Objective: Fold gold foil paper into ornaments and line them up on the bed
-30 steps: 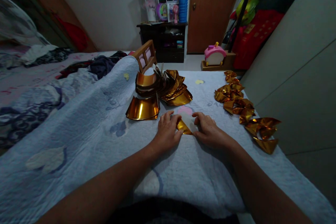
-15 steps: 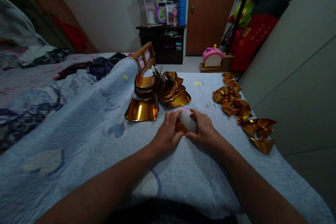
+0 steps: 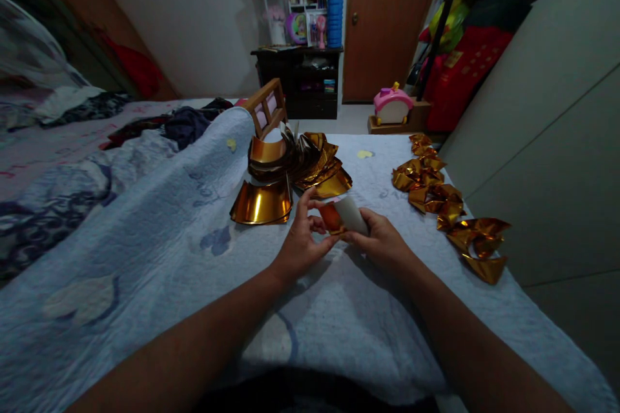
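Between my hands is a sheet of gold foil paper (image 3: 352, 215), curled so that its pale back and a strip of shiny gold both show. My right hand (image 3: 380, 235) is closed on its right side, thumb along the near edge. My left hand (image 3: 309, 230) pinches its near left corner by the thumb, with the index finger raised at the far edge. Just beyond lie curved stacks of gold foil sheets (image 3: 261, 202). Along the right lies a row of folded gold foil pieces (image 3: 436, 197).
A pale blue quilt (image 3: 184, 284) covers the surface and rises in a ridge on the left. A small wooden frame (image 3: 268, 106) stands behind the stacks. Farther off are a dark cabinet (image 3: 298, 80), a pink toy case (image 3: 392, 105) and a door (image 3: 387, 26).
The foil sheet has been lifted and tilted up off the quilt. My left index finger has risen and opened away, and my right fingers have slid behind the sheet.
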Motion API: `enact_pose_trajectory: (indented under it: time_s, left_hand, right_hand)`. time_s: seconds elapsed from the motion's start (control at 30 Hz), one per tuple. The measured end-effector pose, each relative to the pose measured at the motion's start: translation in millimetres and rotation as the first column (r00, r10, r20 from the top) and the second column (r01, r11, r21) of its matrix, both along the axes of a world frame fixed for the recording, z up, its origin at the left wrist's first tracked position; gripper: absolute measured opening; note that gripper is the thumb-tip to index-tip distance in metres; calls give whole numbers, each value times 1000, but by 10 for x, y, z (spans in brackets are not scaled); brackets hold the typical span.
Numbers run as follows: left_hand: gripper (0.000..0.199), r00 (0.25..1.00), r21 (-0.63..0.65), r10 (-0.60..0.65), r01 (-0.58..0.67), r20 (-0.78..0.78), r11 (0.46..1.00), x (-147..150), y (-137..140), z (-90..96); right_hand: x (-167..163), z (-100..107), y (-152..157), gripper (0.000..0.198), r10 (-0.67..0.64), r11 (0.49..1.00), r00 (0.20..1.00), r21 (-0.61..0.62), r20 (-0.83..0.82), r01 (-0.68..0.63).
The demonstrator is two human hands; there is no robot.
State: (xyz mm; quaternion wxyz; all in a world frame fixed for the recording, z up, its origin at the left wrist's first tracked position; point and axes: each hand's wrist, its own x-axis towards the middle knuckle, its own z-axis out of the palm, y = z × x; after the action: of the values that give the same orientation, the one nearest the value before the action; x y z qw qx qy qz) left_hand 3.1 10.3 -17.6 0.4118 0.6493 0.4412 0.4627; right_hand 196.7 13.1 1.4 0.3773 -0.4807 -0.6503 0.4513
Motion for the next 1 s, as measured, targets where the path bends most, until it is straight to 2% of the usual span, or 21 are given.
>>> enact_pose_trajectory:
  time_s: [0.1, 0.2, 0.3, 0.4, 0.47, 0.6, 0.73, 0.83, 1.0]
  left_hand:
    - [79, 972, -177, -108, 145, 208, 973, 23, 20, 41]
    - [56, 926, -253, -154, 250, 346, 935, 45, 25, 91]
    - [48, 914, -253, -153, 260, 375, 932, 49, 30, 128]
    - [46, 913, -262, -150, 261, 378, 929, 33, 35, 144]
    - [46, 910, -290, -186, 304, 371, 908, 17, 34, 144]
    - [38, 908, -330, -277, 379, 316, 865, -13, 20, 128]
    - [34, 901, -329, -303, 401, 310, 855, -37, 12, 110]
    - [42, 885, -358, -271, 410, 379, 839, -47, 15, 107]
    - [46, 909, -398, -144, 309, 392, 864, -49, 17, 147]
  right_hand:
    - [-29, -13, 1, 40, -4, 992, 974, -125, -227, -25]
    - [-68, -30, -3, 38, -5, 986, 956, -161, -294, -44]
    - [-97, -47, 0, 38, -5, 987, 954, -156, -299, -43]
    - [-94, -55, 3, 47, -11, 979, 919, -192, -393, -71]
    - [-69, -49, 2, 50, -35, 976, 898, -209, -438, -64]
    - [-6, -8, -1, 46, -103, 986, 932, -158, -347, 51]
    - [20, 30, 6, 32, -59, 991, 953, -134, -297, 19]
    - [25, 35, 19, 27, -74, 986, 954, -166, -291, 26]
    - [39, 35, 25, 23, -108, 980, 961, -191, -255, 59]
